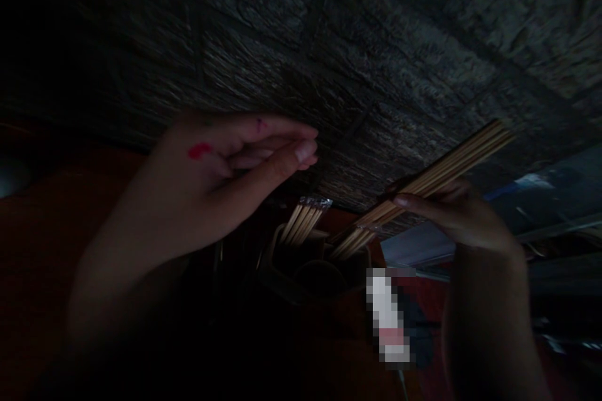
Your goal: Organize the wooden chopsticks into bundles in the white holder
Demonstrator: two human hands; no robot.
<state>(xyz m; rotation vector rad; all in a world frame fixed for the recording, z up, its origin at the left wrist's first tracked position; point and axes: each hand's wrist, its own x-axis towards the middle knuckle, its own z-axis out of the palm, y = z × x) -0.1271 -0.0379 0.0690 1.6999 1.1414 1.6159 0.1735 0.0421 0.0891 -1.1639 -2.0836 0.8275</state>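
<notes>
My right hand is closed around a bundle of wooden chopsticks, the thumb lying across them. The bundle is tilted, its upper end toward the stone wall and its lower end over a dark container. Inside that container stand more chopsticks with clear plastic at their tops, and another group of sticks below the held bundle. My left hand hovers above and left of the container, thumb tip against curled fingertips, with nothing visible in it. Red marks show on its skin.
A rough stone wall fills the upper view. On the right lies a grey-blue surface with an edge. A pixelated pale object is right of the container. The orange-brown surface at left is dim, and the bottom is nearly black.
</notes>
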